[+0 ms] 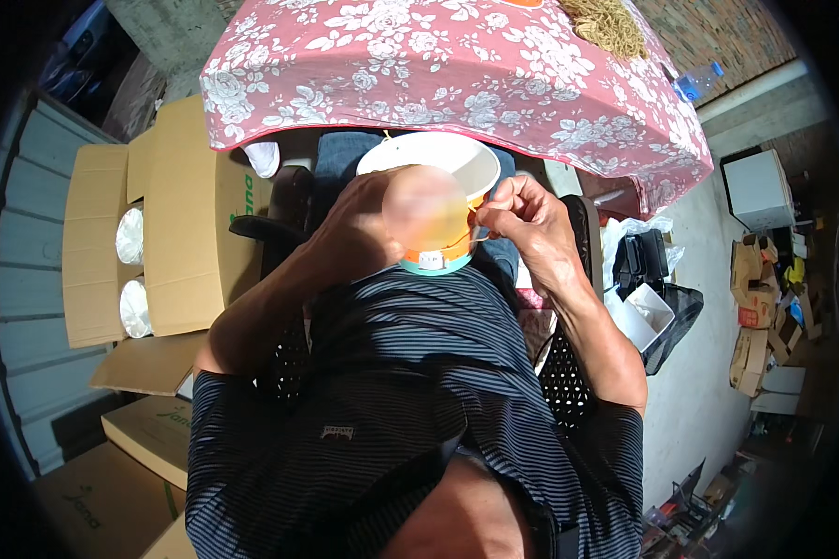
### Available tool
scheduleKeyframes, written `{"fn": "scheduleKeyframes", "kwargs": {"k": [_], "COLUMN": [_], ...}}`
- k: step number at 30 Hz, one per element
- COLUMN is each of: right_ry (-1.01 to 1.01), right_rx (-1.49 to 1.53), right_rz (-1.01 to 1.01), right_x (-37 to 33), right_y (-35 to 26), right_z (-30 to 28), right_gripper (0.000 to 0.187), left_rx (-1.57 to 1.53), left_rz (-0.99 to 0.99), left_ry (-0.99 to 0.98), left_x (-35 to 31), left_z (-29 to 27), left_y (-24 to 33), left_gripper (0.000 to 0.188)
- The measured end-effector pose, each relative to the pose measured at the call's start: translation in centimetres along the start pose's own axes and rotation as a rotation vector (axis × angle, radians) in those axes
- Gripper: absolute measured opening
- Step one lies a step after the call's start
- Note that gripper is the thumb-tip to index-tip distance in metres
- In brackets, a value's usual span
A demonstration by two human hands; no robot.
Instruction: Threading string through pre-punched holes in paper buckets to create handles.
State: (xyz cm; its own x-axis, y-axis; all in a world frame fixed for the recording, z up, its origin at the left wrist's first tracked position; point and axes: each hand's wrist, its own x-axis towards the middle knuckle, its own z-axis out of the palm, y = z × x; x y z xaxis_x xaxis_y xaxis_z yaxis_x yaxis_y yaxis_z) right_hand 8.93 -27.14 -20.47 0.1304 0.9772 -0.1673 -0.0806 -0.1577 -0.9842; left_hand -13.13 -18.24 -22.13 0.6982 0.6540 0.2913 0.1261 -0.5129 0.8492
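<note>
A bucket [471,163] with a white inside and an orange and teal outer wall sits upright between my legs, at the table's edge. My left hand [368,224] is in front of its near left side, and a blurred patch covers the fingers, so what they hold is hidden. At the bucket's right side my right hand [531,224] is closed, thumb against fingers, in a pinch. A thin tan strand [478,239] runs from those fingertips toward the bucket's wall. Where its other end goes cannot be made out.
Ahead stands a table under a pink floral cloth [438,84], with a tan bundle of strands [606,26] on top. A clear bottle [697,84] is by its right edge. Opened cardboard boxes [186,224] crowd my left. A white container [645,315] and black bags lie on the right.
</note>
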Motion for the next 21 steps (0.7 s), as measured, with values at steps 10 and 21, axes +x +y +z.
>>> {"fn": "scheduleKeyframes", "kwargs": {"k": [10,21], "right_ry": [0.004,-0.031], "right_rx": [0.015,-0.057], "right_rz": [0.023,-0.036], "right_x": [-0.1,-0.2], "right_y": [0.3,0.5], "right_z": [0.1,0.2], "right_gripper": [0.014,0.013], "left_rx": [0.021,0.023], "left_rz": [-0.085,0.172], "left_ry": [-0.079,-0.187], "left_x": [0.0,2.4], "left_z": [-0.3,0.2], "left_y": [1.3,-1.2], "left_gripper": [0.034,0.025]}}
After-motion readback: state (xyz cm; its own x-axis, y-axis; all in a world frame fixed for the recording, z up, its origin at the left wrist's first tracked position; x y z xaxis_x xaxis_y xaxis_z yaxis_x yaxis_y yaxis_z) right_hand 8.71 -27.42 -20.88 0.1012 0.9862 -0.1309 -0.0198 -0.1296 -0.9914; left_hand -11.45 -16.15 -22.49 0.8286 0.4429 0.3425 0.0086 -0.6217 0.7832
